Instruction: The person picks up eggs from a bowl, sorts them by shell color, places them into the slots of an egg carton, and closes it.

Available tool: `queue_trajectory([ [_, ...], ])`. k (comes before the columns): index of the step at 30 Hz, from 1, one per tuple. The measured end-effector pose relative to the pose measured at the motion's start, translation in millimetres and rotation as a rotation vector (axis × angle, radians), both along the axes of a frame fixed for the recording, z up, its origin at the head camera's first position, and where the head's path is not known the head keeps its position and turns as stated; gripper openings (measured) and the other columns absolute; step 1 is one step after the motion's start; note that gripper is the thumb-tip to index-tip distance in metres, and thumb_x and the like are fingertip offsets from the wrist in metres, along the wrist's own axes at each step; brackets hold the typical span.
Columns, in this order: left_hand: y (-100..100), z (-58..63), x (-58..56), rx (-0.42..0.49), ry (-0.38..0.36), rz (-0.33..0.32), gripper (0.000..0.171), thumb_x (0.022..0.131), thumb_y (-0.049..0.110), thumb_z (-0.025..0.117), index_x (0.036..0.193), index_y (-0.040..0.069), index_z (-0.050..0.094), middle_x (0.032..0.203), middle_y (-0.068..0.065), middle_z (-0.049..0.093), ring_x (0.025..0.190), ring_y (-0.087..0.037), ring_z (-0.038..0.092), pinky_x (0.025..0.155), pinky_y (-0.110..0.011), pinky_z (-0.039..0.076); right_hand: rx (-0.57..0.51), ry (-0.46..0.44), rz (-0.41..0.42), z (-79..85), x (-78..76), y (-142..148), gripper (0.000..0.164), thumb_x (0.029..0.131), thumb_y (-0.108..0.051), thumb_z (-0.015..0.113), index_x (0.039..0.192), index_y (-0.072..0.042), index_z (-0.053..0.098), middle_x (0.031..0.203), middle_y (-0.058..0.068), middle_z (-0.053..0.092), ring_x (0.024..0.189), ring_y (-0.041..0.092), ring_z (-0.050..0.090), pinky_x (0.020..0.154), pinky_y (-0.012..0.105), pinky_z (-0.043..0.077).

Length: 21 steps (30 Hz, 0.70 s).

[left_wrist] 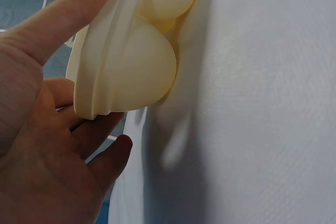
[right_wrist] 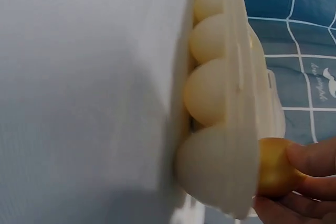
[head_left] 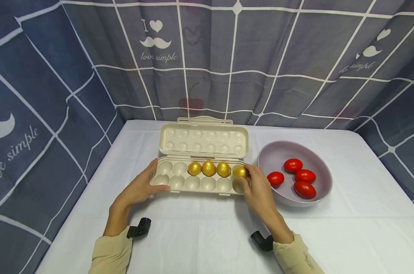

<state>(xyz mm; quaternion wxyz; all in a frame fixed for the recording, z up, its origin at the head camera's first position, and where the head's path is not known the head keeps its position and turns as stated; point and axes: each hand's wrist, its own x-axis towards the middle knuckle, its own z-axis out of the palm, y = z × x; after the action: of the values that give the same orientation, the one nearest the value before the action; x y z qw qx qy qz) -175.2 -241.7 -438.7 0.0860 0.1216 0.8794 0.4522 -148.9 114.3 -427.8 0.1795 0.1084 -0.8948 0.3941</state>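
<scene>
A cream plastic egg carton [head_left: 207, 191] lies with its lid [head_left: 203, 140] folded back behind it. My left hand [head_left: 142, 186] grips the carton's left end, the thumb along the front edge and the other fingers around the end. With my right hand [head_left: 260, 188] I pinch a gold egg [head_left: 239, 172] at the right end of the back row. That egg [right_wrist: 275, 166] shows between thumb and fingers in the right wrist view. Three more gold eggs [head_left: 208, 168] sit side by side in the back row, left of it. The front-row cups hold no eggs.
Close to the right of the carton stands a mauve bowl [head_left: 321, 167] with several red eggs [head_left: 304, 189] in it. A white cloth [head_left: 193, 243] covers the table. Dark checked curtains [head_left: 207, 57] hang behind and at both sides.
</scene>
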Motion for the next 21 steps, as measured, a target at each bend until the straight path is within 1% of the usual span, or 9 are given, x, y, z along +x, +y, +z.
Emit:
queue_trajectory([
  [3,0.3,0.5,-0.7,-0.003,0.0,0.0,0.114,0.081,0.029,0.083,0.153,-0.009,0.005,0.16,-0.028,0.002,0.147,-0.041,0.001,0.116,-0.058,0.005,-0.006,-0.02,-0.012,-3.2,-3.5,-3.0,0.037,0.088,0.002,0.069,0.123,0.009,0.059,0.113,0.02,0.062,0.102,0.034,0.06,0.092,0.049,0.048],
  [6,0.6,0.7,-1.0,-0.008,0.001,-0.002,0.114,0.081,0.029,0.083,0.153,-0.01,0.004,0.16,-0.029,0.002,0.147,-0.041,0.001,0.116,-0.058,0.006,0.0,-0.016,-0.034,-6.1,-6.6,-5.6,0.036,0.089,0.001,0.068,0.123,0.009,0.059,0.113,0.021,0.062,0.101,0.034,0.06,0.092,0.05,0.047],
  [12,-0.5,-0.3,-0.4,-0.012,0.0,0.002,0.113,0.081,0.028,0.083,0.153,-0.009,0.005,0.16,-0.028,0.003,0.147,-0.041,0.002,0.116,-0.058,0.006,0.047,0.002,-0.06,-9.3,-13.9,-11.7,0.03,0.088,0.001,0.065,0.117,0.009,0.059,0.112,0.024,0.061,0.102,0.036,0.058,0.091,0.051,0.045],
  [16,-0.8,-1.2,-0.5,-0.015,-0.003,0.001,0.113,0.081,0.028,0.083,0.153,-0.01,0.005,0.16,-0.028,0.002,0.147,-0.041,0.002,0.116,-0.058,0.006,0.074,0.009,-0.09,-11.7,-18.3,-15.5,0.028,0.086,0.001,0.066,0.113,0.008,0.061,0.109,0.023,0.062,0.103,0.037,0.058,0.091,0.051,0.045],
  [21,-0.8,-1.3,-1.0,-0.011,0.009,0.0,0.112,0.081,0.028,0.083,0.153,-0.01,0.006,0.16,-0.029,0.003,0.147,-0.041,0.002,0.116,-0.058,0.006,0.094,0.027,-0.134,-12.4,-22.2,-19.0,0.028,0.085,-0.002,0.071,0.11,0.008,0.064,0.107,0.023,0.065,0.102,0.038,0.06,0.089,0.052,0.046],
])
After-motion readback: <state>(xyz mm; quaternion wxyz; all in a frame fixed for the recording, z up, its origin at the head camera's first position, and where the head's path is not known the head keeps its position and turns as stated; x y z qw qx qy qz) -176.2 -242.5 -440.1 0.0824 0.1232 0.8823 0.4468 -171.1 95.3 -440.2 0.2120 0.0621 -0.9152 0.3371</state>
